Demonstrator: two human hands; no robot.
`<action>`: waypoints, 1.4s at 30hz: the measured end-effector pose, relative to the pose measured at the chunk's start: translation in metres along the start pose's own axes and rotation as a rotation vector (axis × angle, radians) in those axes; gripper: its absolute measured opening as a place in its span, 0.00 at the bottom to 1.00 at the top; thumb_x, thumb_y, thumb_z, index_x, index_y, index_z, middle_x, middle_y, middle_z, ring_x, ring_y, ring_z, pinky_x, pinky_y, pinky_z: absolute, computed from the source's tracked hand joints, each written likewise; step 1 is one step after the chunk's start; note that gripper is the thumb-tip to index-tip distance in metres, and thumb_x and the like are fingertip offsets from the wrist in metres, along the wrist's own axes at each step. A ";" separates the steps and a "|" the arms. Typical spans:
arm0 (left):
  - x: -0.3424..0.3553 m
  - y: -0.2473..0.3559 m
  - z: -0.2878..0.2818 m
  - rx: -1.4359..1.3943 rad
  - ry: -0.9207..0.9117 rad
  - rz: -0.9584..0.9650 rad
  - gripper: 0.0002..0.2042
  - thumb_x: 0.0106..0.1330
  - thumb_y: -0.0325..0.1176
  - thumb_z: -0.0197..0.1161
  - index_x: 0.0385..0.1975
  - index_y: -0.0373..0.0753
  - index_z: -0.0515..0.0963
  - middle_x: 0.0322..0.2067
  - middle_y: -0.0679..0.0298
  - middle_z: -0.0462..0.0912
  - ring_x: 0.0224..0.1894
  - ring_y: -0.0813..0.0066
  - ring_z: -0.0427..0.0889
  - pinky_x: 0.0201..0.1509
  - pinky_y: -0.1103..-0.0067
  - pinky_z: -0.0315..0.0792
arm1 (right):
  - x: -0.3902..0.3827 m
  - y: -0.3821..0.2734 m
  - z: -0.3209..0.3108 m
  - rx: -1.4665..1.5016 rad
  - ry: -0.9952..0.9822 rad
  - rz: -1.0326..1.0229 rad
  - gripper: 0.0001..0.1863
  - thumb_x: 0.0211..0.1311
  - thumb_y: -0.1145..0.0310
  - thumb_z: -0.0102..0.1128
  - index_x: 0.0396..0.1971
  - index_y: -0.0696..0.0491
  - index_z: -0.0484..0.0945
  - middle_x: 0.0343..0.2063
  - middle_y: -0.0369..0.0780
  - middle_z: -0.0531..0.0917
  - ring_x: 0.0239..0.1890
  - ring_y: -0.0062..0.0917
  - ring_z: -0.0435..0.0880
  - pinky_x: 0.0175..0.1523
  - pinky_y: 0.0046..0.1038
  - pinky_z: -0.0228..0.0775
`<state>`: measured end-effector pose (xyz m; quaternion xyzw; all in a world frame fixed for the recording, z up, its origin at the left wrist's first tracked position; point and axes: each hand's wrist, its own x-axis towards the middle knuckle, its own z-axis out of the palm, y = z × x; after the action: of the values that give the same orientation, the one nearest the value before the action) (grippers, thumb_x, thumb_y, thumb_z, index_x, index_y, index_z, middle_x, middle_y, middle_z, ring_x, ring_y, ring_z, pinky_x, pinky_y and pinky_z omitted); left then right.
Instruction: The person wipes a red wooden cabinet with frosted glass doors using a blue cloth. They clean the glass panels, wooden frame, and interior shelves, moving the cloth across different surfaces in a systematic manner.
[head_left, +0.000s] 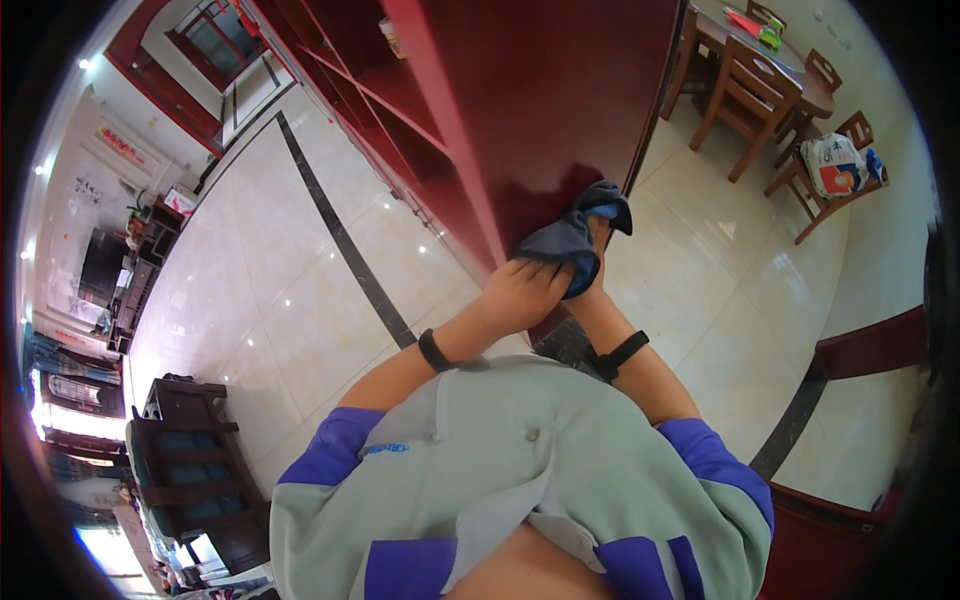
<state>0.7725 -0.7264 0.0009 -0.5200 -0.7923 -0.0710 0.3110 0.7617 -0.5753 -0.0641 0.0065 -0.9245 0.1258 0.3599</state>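
Note:
A dark blue-grey cloth (563,244) is bunched against the red side panel (550,100) of a tall cabinet with open shelves, low on the panel. My left hand (525,293) has its fingers curled onto the cloth's lower left part, near the cabinet's front edge. My right hand (598,258) is on the cloth too, just to the right and farther forward, its fingers partly hidden by the fabric. I cannot make out how much of either hand touches the panel itself.
Tiled floor (255,230) with a dark stripe lies to the left, with a television (100,268) and a dark wooden sofa (185,470) beyond. A dining table (805,85) with chairs (745,100), one bearing a bag (833,163), stands at upper right. A dark red door frame (870,342) is at right.

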 end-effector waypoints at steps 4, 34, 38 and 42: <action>0.020 0.015 0.028 -0.022 -0.199 -0.117 0.17 0.60 0.32 0.55 0.50 0.38 0.77 0.42 0.60 0.82 0.43 0.68 0.81 0.52 0.75 0.72 | -0.018 0.035 0.010 0.271 -0.171 0.064 0.31 0.54 0.66 0.63 0.60 0.54 0.70 0.63 0.53 0.63 0.67 0.51 0.59 0.70 0.40 0.55; 0.112 -0.003 0.019 0.415 0.098 -0.290 0.20 0.64 0.35 0.54 0.56 0.43 0.77 0.57 0.54 0.78 0.55 0.57 0.79 0.57 0.65 0.74 | 0.095 0.057 -0.036 0.811 0.124 -0.061 0.45 0.54 0.65 0.70 0.67 0.56 0.53 0.62 0.48 0.62 0.65 0.41 0.61 0.68 0.35 0.55; 0.093 0.005 0.043 0.293 -0.048 -0.308 0.19 0.62 0.36 0.56 0.54 0.47 0.79 0.57 0.59 0.79 0.56 0.63 0.80 0.60 0.69 0.72 | 0.064 0.063 -0.013 0.898 0.066 0.093 0.35 0.56 0.62 0.64 0.63 0.57 0.65 0.64 0.58 0.60 0.66 0.57 0.58 0.69 0.47 0.52; 0.079 0.013 0.049 0.177 -0.047 -0.278 0.15 0.63 0.34 0.53 0.48 0.44 0.81 0.44 0.58 0.84 0.43 0.64 0.83 0.43 0.70 0.77 | 0.027 0.062 -0.012 0.673 -0.140 0.083 0.35 0.56 0.66 0.64 0.64 0.57 0.64 0.64 0.58 0.61 0.65 0.57 0.59 0.69 0.44 0.53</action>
<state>0.7425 -0.6381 0.0040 -0.3777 -0.8668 -0.0312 0.3242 0.7428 -0.5103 -0.0519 0.0956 -0.8531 0.4376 0.2676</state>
